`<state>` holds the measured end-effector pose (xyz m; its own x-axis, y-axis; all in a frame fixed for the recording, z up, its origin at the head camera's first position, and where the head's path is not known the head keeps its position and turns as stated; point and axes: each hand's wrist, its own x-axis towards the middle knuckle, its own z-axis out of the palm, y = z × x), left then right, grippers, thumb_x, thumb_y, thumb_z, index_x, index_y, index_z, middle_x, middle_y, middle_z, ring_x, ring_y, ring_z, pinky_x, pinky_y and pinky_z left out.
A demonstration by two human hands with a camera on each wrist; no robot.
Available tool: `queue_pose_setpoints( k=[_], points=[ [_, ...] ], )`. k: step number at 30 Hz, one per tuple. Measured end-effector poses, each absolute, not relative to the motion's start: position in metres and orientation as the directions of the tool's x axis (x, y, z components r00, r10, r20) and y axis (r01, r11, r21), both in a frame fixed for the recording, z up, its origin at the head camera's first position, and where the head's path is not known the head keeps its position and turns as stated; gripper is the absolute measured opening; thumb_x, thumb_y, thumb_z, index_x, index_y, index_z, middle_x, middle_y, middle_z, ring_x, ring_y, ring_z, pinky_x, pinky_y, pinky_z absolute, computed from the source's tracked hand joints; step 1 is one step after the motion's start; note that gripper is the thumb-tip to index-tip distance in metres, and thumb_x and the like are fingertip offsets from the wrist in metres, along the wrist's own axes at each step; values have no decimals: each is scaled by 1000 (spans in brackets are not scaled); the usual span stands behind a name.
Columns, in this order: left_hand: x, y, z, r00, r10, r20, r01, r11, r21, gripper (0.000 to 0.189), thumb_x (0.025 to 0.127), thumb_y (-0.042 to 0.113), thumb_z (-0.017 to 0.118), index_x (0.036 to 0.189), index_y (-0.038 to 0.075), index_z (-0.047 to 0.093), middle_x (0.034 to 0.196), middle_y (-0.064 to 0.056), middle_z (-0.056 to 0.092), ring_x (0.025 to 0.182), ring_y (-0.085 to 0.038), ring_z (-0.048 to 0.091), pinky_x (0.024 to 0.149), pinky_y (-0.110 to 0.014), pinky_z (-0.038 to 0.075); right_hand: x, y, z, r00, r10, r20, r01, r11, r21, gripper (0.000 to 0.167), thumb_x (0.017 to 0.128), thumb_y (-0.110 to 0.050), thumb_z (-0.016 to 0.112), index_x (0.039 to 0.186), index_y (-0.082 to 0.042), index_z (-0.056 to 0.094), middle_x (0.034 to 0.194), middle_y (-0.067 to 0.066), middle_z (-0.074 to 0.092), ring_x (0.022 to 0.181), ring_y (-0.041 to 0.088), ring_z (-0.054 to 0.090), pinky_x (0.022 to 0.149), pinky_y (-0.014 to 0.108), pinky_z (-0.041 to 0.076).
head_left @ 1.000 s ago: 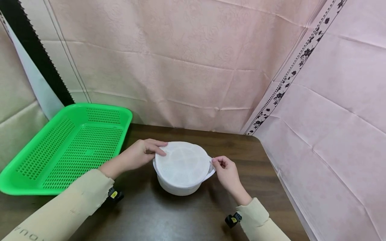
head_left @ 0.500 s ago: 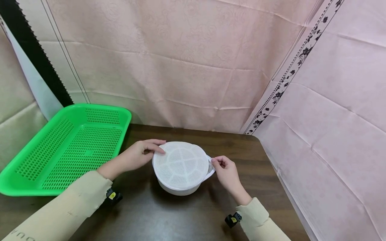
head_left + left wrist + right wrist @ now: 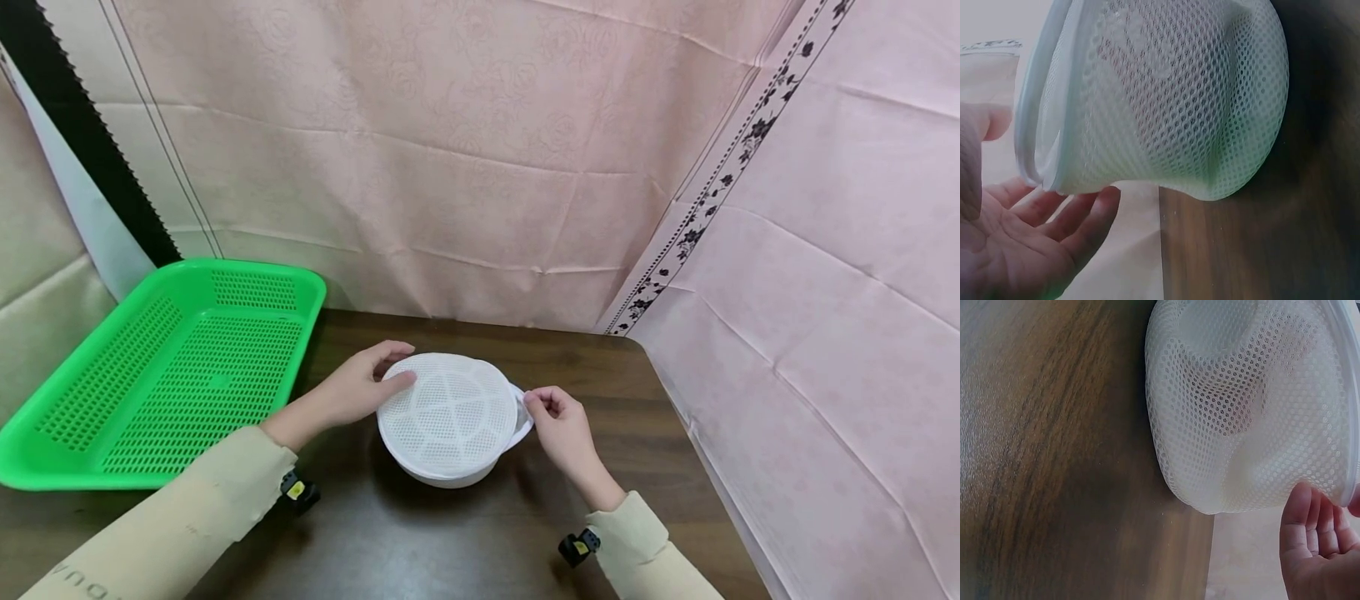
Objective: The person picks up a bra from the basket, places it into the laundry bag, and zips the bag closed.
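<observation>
A round white mesh laundry bag (image 3: pixel 450 417) stands upright on the table, its flat mesh lid (image 3: pixel 453 412) facing up. At the right side the lid and the bag's rim (image 3: pixel 522 429) stand apart, leaving a small gap. My left hand (image 3: pixel 363 385) is at the bag's left edge, thumb over the lid and fingers behind; in the left wrist view the fingers (image 3: pixel 1094 215) lie loosely bent against the mesh wall. My right hand (image 3: pixel 562 429) pinches the rim at the right with thumb and fingertips; several fingers (image 3: pixel 1310 519) show under the mesh in the right wrist view.
A large green plastic basket (image 3: pixel 307 333) with a perforated bottom stands on the left of the brown wooden table (image 3: pixel 360 542). Pale cloth curtains (image 3: pixel 450 167) hang behind the table and on both sides. A small black camera sits at each wrist.
My left hand has shifted round the bag's edge, its thumb now over the lid and its fingers behind. The lid has levelled slightly. My right hand stays almost in place, still pinching the rim.
</observation>
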<state>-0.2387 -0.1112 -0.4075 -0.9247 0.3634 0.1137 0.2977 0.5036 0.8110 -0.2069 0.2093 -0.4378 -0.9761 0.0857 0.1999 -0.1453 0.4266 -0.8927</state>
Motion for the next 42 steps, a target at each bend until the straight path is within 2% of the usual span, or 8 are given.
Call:
queue_pose_setpoints(
  k=[5,10,14,19,26,31,37,42],
  points=[
    [-239,-107,-411,-928,361,97,301,568,766,69,86,50,68,140,13,46,128,-7,56,105,-22,55,93,-44,45,-206,208,-434,-986,70,149,-105,430,-897,30,92,-40,65,96,-11,70,83,6,65,72,22,55,60,27,46],
    [-236,-100,-411,-921,377,96,316,581,750,73,83,49,72,140,13,45,126,-7,57,105,-21,56,94,-44,45,-205,203,-431,-993,42,107,-76,462,-883,40,87,-52,66,99,-13,71,83,6,62,75,21,54,61,28,46],
    [-233,-94,-411,-911,398,113,345,579,739,73,81,44,76,140,13,45,126,-7,57,106,-20,56,94,-42,45,-206,198,-433,-993,2,115,-102,455,-885,33,85,-43,73,96,-12,71,85,5,65,78,20,58,67,27,48],
    [-233,-88,-410,-899,419,128,368,563,740,74,79,38,79,140,12,46,131,-6,53,112,-21,53,98,-42,42,-207,194,-435,-994,-19,107,-105,427,-898,23,84,-30,77,95,-12,71,84,4,67,76,19,62,65,26,50],
    [-234,-85,-408,-884,440,155,401,547,735,71,79,36,80,138,13,48,132,-5,51,114,-21,51,99,-44,41,-206,193,-435,-995,-23,95,-96,425,-900,18,85,-23,76,97,-10,72,81,5,64,73,19,58,61,24,47],
    [-237,-80,-406,-882,425,205,426,528,735,65,85,37,74,138,8,48,127,-7,56,115,-21,52,100,-44,40,-203,192,-434,-990,-57,128,-140,424,-895,13,88,-22,73,94,-10,71,79,5,62,70,19,54,57,24,44],
    [-241,-74,-401,-908,401,121,352,573,741,58,93,43,62,137,6,51,128,-10,58,117,-24,54,98,-46,42,-195,186,-422,-972,-71,224,-233,390,-891,12,91,-17,69,95,-5,68,80,9,60,68,20,52,56,23,42],
    [-242,-71,-398,-909,412,70,327,597,733,53,94,41,61,134,6,55,131,-12,57,118,-25,54,98,-47,43,-183,177,-403,-964,-61,260,-263,382,-886,9,91,-7,67,94,2,66,79,13,60,68,21,53,58,21,42]
  ],
)
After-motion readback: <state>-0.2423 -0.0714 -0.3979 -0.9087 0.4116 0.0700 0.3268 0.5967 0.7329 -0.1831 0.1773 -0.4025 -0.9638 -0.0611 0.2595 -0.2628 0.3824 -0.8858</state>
